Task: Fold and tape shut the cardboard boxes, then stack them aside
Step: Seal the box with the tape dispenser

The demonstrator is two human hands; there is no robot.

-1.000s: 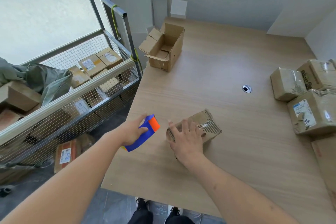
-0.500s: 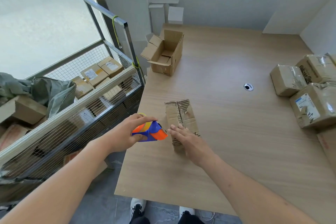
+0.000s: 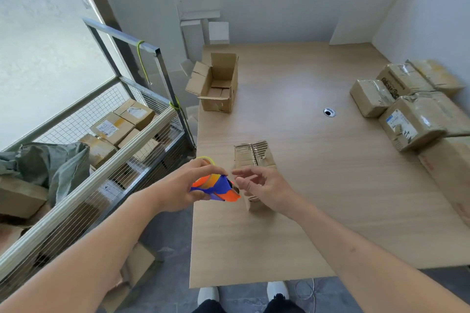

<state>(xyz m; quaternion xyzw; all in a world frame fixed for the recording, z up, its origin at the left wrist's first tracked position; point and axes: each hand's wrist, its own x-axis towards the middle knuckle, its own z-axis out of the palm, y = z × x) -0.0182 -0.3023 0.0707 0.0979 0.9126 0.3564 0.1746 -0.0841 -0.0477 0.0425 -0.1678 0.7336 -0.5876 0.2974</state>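
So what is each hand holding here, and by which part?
Left hand grips the tape dispenser around its rear body. Right hand holds nothing.

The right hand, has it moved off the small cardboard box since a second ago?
Yes. The right hand has lifted off the small cardboard box and shifted left toward the tape dispenser, away from the table's cable hole.

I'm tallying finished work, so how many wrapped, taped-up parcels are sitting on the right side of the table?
4 show clearly: nearest parcel with the blue label, one behind it, printed one farther back, far yellowish one. More may lie beyond the frame's right edge.
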